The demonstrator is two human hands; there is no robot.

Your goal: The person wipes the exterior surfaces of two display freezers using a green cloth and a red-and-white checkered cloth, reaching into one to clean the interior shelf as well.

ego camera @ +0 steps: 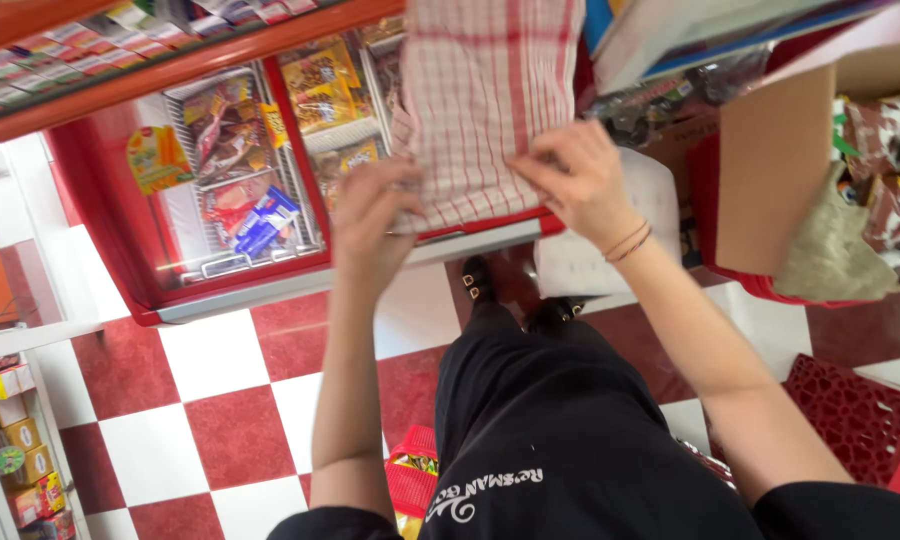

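A red-and-white checked cloth [485, 90] lies on the glass lid of a red chest freezer [230, 285]. My left hand [370, 215] grips the cloth's lower left edge. Over at the lower right edge, my right hand [575, 180] pinches the fabric; thin bracelets ring that wrist. Both arms reach forward from my body, which is in dark clothes. Under the glass, wire baskets hold wrapped ice creams and snacks [240, 170].
The floor is red and white tiles [220, 400]. An open cardboard box [780, 170] with packets sits at the right above a red crate [855, 410]. A shelf of small boxes [20, 450] stands at the lower left. A red basket [410, 480] is by my legs.
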